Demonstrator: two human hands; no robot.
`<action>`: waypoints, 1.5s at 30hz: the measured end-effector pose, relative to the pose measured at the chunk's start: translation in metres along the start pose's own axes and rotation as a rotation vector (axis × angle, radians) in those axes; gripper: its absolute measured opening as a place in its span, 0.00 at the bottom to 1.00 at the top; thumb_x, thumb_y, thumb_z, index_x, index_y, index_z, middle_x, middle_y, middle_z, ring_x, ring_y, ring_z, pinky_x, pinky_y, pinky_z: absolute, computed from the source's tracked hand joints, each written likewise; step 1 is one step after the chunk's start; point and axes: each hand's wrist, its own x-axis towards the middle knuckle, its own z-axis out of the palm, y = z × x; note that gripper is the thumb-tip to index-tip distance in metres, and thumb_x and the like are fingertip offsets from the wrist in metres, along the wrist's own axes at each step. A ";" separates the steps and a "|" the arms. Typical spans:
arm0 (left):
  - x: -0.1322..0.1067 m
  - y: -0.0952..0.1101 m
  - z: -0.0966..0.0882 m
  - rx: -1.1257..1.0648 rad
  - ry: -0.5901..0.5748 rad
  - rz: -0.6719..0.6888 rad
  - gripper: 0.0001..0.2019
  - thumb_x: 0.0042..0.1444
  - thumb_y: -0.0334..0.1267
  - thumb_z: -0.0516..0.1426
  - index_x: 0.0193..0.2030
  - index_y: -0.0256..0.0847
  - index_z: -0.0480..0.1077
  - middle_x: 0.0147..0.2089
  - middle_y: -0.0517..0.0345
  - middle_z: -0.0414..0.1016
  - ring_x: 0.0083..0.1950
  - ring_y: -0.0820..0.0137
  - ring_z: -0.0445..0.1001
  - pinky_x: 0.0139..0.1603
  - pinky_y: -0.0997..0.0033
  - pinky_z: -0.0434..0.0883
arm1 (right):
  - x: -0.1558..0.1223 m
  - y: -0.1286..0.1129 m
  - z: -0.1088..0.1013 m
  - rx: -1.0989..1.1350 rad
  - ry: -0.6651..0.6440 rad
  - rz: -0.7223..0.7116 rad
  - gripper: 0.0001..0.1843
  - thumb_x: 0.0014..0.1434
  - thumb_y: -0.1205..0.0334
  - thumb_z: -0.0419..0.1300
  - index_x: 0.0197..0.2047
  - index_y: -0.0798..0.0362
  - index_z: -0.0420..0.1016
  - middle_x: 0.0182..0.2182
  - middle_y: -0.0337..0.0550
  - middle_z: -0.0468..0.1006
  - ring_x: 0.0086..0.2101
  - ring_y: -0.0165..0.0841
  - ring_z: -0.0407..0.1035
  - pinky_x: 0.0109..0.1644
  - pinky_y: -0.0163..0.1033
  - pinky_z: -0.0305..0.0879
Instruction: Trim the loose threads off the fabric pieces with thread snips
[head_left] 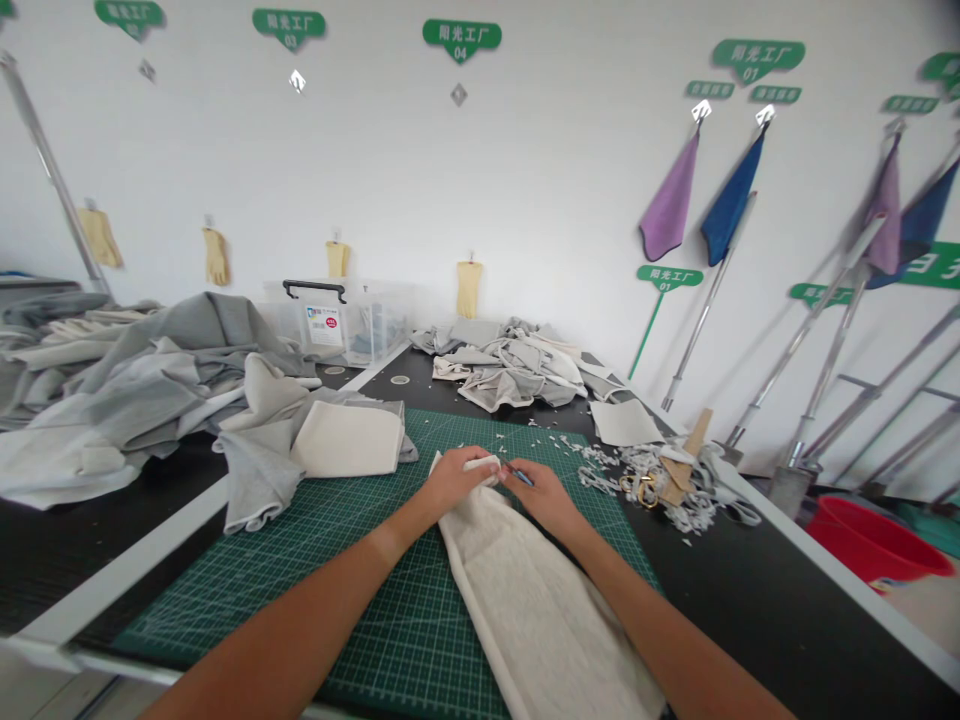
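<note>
A long piece of cream fabric (517, 580) lies over the green cutting mat (382, 600) and runs down toward me. At its far end my left hand (459, 478) pinches a folded edge. My right hand (544, 495), close beside it, is closed around a small slim tool with a blue part (520, 476). The tool's tip points at the fabric edge between my hands. Fingers hide most of it, so its exact kind is unclear. A folded cream cloth (349, 438) rests left of my hands on grey fabric.
Grey fabric (180, 370) is heaped at left, with another fabric pile (517, 365) at the back. Fabric scraps (690, 510) and gold-handled scissors (637, 490) lie right. A clear plastic box (382, 320) stands behind. A red bucket (874, 540) is beyond the table's right edge.
</note>
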 end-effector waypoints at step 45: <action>-0.001 -0.002 -0.001 -0.135 -0.030 0.023 0.19 0.61 0.52 0.57 0.39 0.38 0.80 0.39 0.56 0.81 0.43 0.64 0.75 0.45 0.71 0.66 | -0.014 -0.019 0.004 0.038 -0.004 0.053 0.23 0.68 0.40 0.49 0.34 0.49 0.69 0.29 0.35 0.70 0.32 0.32 0.64 0.35 0.35 0.58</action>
